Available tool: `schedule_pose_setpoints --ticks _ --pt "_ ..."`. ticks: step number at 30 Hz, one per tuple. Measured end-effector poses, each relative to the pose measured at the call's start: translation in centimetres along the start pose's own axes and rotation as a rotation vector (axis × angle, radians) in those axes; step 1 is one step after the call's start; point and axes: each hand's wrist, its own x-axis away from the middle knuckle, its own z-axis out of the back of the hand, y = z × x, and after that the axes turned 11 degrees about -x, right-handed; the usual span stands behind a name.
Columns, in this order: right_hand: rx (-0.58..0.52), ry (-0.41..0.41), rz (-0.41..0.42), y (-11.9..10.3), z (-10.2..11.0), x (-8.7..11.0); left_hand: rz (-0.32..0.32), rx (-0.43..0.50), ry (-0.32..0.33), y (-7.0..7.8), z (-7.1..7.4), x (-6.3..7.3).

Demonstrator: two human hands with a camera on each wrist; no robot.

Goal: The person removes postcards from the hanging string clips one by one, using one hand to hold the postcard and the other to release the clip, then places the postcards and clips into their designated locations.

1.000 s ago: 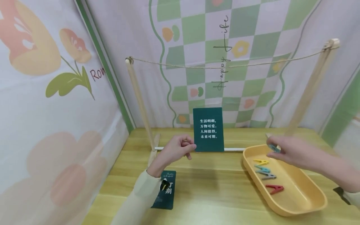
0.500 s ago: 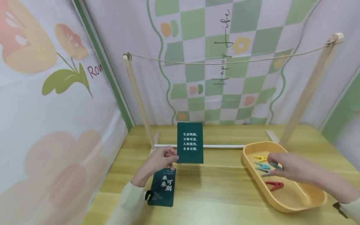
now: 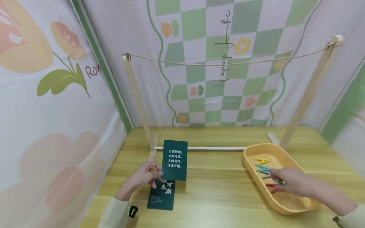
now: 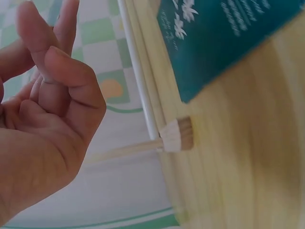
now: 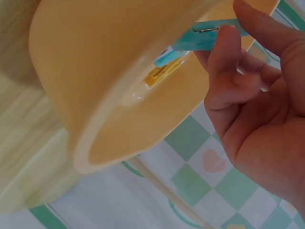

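My left hand [image 3: 146,173] pinches a dark green card [image 3: 175,161] with white lettering by its left edge, low over the table. Beneath it, partly covered, a second green card [image 3: 161,201] lies on the wood; it also shows in the left wrist view as a green card [image 4: 224,36] at the upper right. Over the yellow tray [image 3: 251,171], my right hand [image 3: 296,183] pinches a teal clothespin [image 5: 205,36] between thumb and forefinger. Several other clothespins lie in the tray, including a yellow clothespin [image 3: 261,161] and a red clothespin [image 3: 271,185].
Behind the hands stands a wooden frame with a left post [image 3: 138,101] and a right post [image 3: 309,95]. A thin cord [image 3: 211,65] runs between their tops, sagging slightly. A white rod [image 3: 216,148] joins the bases. Patterned cloth [image 3: 194,25] hangs at the back.
My left hand has brought the held card down and left, over the card on the table. My right hand, still pinching the clothespin, has dropped lower over the tray.
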Motion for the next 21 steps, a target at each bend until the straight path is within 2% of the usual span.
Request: schedule_pose_setpoints --ticks 3,10,16,21 --pt "-0.032 -0.056 -0.041 0.1 -0.3 0.2 0.016 0.004 -0.027 -0.8 0.2 0.5" --pt "-0.189 -0.216 -0.117 0.5 -0.6 0.9 -0.011 0.032 -0.148 -2.9 0.5 1.9" --pt "-0.261 -0.263 -0.146 1.0 -0.8 1.2 -0.006 0.080 -0.203 -4.3 0.5 2.5" --pt "-0.254 -0.278 -0.169 1.3 -0.6 1.0 0.042 0.087 -0.220 -5.4 0.5 3.3"
